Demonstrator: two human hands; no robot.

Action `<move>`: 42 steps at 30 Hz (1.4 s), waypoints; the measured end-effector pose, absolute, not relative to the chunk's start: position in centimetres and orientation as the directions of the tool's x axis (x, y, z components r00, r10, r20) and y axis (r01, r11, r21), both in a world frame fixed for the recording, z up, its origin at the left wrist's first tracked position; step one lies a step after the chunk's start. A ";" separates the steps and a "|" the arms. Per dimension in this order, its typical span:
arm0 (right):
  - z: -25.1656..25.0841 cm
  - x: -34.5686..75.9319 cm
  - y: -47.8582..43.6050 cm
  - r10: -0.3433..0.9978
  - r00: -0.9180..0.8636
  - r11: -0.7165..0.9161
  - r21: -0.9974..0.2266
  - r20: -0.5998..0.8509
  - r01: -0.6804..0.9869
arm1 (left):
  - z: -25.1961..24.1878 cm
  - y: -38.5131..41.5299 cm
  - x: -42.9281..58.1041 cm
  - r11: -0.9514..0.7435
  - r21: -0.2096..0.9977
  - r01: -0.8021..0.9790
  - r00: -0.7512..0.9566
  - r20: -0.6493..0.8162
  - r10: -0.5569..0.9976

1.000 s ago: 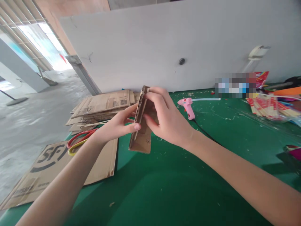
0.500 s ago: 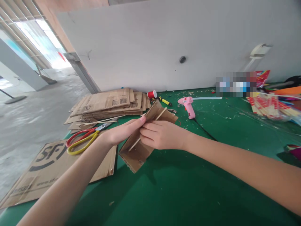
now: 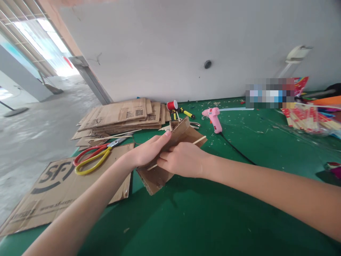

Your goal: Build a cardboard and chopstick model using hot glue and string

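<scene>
My right fingers (image 3: 164, 160) pinch the wooden stick (image 3: 200, 140), its middle hidden beneath them, across the folded cardboard (image 3: 157, 180) my left fingers (image 3: 163, 138) clamp above the green table (image 3: 213, 217), with scissors (image 3: 110, 145) leftward and a pink glue gun (image 3: 215, 121) beyond, rightward.

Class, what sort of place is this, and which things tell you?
Probably a makeshift craft workspace: a pink hot glue gun, scissors and a stack of flattened cardboard lie on one green tabletop.

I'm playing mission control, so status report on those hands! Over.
Left hand holding folded cardboard. Right hand closed over thin stick. Glue gun off right, not in the way.
</scene>
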State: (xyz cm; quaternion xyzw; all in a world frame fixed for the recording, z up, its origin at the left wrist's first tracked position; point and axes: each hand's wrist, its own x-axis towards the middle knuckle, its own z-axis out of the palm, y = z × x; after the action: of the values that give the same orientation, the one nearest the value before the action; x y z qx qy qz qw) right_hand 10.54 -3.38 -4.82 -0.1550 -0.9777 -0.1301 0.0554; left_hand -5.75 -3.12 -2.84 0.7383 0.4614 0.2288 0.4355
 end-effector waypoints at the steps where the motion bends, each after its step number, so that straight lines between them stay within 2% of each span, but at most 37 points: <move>1: -4.5 10.5 -3.5 0.329 -0.936 0.918 0.189 0.124 0.348 | -2.6 -3.4 -5.6 -0.170 0.845 0.506 0.456 -0.095 0.885; 3: -4.0 10.4 -3.8 0.384 -0.918 0.915 0.097 0.095 0.392 | -2.3 -3.8 -5.3 -0.116 0.835 0.537 0.448 -0.166 0.878; 7: -3.7 10.4 -4.1 0.438 -0.897 0.899 -0.019 0.063 0.437 | -2.2 -4.1 -4.9 -0.120 0.842 0.526 0.397 -0.118 0.910; 16: -3.4 10.5 -4.6 0.514 -0.856 0.853 -0.144 0.057 0.502 | -2.3 -4.5 -4.5 -0.131 0.842 0.523 0.345 -0.068 0.936; 23: -3.7 10.7 -4.9 0.543 -0.838 0.832 -0.171 0.058 0.528 | -2.2 -4.6 -4.5 -0.110 0.846 0.522 0.308 -0.066 0.949; 28: -4.1 10.5 -4.9 0.577 -0.815 0.805 -0.206 0.051 0.556 | -2.5 -4.2 -4.5 -0.003 0.855 0.518 0.236 -0.140 0.962; 30: -4.3 10.5 -4.6 0.574 -0.818 0.796 -0.264 0.044 0.544 | -2.8 -3.9 -4.6 0.053 0.895 0.443 0.301 -0.204 0.932; 34: -4.1 11.4 -2.9 0.508 -0.859 0.796 -0.415 0.059 0.442 | -2.9 -3.3 -6.2 0.263 0.940 0.215 0.537 -0.339 0.772; 36: -3.8 12.2 -1.7 0.495 -0.857 0.768 -0.535 0.147 0.352 | -2.7 -3.0 -7.7 0.293 0.952 0.090 0.608 -0.286 0.741; 39: -3.2 13.3 0.0 0.550 -0.768 0.703 -0.679 0.327 0.214 | -2.2 -2.9 -9.8 0.130 0.986 -0.100 0.626 -0.040 0.779; 42: -2.7 13.6 0.9 0.618 -0.657 0.659 -0.740 0.430 0.135 | -1.9 -3.4 -10.1 -0.003 0.995 -0.104 0.593 0.065 0.802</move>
State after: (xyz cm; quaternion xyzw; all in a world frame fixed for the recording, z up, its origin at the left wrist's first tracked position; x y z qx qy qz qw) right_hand 13.58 0.93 -2.68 -0.2239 -0.8416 0.3470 0.3480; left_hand -10.13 -3.42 -1.85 0.6154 0.2836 0.3505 0.6465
